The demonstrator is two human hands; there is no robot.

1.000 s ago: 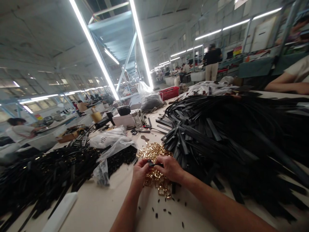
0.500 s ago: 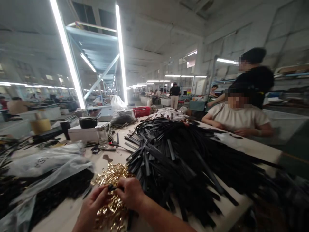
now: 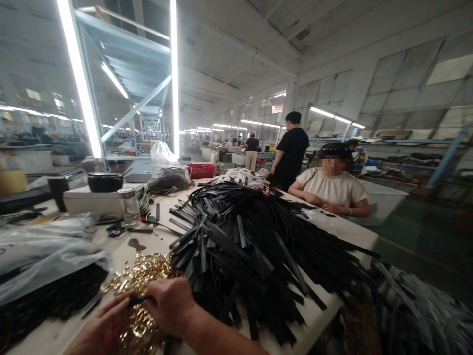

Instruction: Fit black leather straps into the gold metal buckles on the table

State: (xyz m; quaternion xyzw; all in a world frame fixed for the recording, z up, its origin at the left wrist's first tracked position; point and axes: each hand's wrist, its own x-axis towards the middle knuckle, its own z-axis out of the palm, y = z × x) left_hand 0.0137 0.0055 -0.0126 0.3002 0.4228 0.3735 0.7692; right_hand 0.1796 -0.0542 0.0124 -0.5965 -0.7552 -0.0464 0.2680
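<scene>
Head view: your left hand (image 3: 109, 318) and right hand (image 3: 173, 301) pinch one black strip (image 3: 138, 300) between fingertips, just above the gold-coloured buckles (image 3: 153, 266). Looks mid-piece, that strip not finished. Remaining, I judge: one big heap of loose black straps (image 3: 236, 246) beside your right hand. Black pieces (image 3: 55, 305) under the plastic bag (image 3: 44, 261) at left: too blurred to say if done. Counts: one strip held, one buckle pile, one strap heap, pieces uncountable; one glass jar (image 3: 129, 209), one red basket (image 3: 200, 170).
</scene>
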